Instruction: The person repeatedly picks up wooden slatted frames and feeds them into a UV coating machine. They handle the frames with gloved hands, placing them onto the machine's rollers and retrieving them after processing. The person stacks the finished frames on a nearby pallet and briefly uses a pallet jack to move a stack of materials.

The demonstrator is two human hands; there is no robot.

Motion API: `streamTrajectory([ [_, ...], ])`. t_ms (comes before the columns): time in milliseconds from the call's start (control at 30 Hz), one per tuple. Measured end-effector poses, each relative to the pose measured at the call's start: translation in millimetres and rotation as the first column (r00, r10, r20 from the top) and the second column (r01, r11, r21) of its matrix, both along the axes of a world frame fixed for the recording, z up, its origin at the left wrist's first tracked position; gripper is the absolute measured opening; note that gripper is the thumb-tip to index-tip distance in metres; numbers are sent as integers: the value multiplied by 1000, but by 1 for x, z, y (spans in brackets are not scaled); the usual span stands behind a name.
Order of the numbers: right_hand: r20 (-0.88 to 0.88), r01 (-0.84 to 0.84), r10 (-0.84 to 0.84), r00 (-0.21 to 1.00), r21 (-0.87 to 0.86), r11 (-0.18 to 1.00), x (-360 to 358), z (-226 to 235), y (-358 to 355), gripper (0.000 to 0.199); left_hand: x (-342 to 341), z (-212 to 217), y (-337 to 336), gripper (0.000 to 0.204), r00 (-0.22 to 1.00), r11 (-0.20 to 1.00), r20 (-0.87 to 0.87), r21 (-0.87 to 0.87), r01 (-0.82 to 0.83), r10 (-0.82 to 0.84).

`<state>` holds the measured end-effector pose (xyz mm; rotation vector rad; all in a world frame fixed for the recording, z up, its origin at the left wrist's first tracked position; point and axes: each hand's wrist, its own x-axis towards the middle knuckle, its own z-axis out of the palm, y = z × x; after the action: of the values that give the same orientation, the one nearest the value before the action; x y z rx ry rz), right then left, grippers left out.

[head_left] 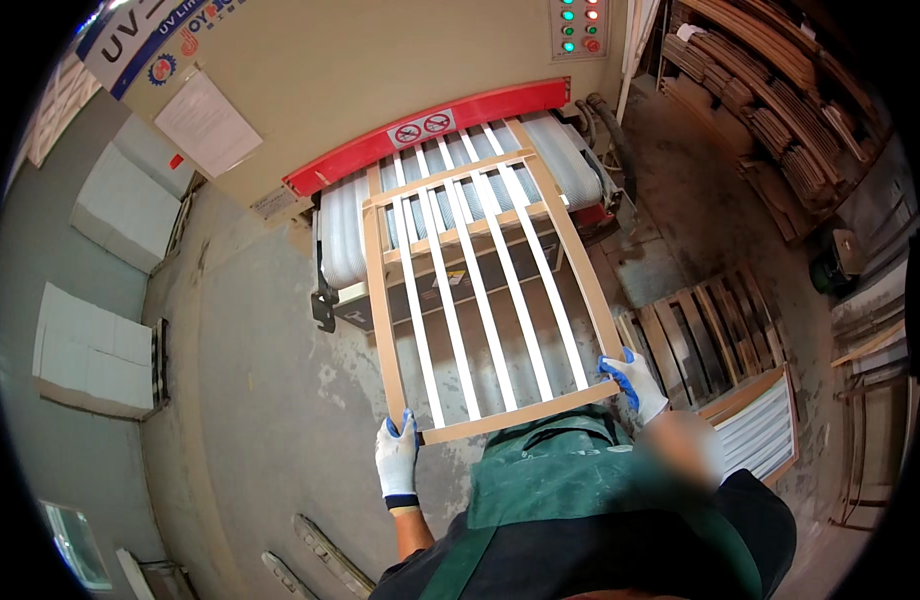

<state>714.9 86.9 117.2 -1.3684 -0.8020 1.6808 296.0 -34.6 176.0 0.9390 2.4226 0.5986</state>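
Both gloved hands are clamped on a slatted wooden frame (480, 300); the left hand (396, 455) grips its near left corner, the right hand (635, 382) its near right corner; the frame's far end rests on the roller conveyor (345, 225) beneath a red guard (420, 135); more frames (755, 425) lean just beside the right hand.
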Motion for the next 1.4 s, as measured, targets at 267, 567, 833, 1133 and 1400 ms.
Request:
streamTrajectory([
  [267,15,-19,19,1000,-2,1000,1,-7,-4,26,-9,-14,-3,53,1000,996,-17,-90,15,-16],
  [567,64,-23,26,998,-54,998,-2,-18,-12,22,-1,-20,-14,49,990,998,-128,-21,53,-56],
  [833,63,-17,23,998,-103,995,-7,-10,-14,22,-3,-23,-16,49,990,998,-130,-36,59,-63],
  [1133,50,-15,18,999,-71,997,-10,-17,-12,21,-6,-25,-19,46,983,997,-163,-20,80,-83],
  [1400,-16,27,-28,999,-56,998,-20,-10,-4,19,-10,-17,-13,48,975,993,-188,-32,116,-120],
])
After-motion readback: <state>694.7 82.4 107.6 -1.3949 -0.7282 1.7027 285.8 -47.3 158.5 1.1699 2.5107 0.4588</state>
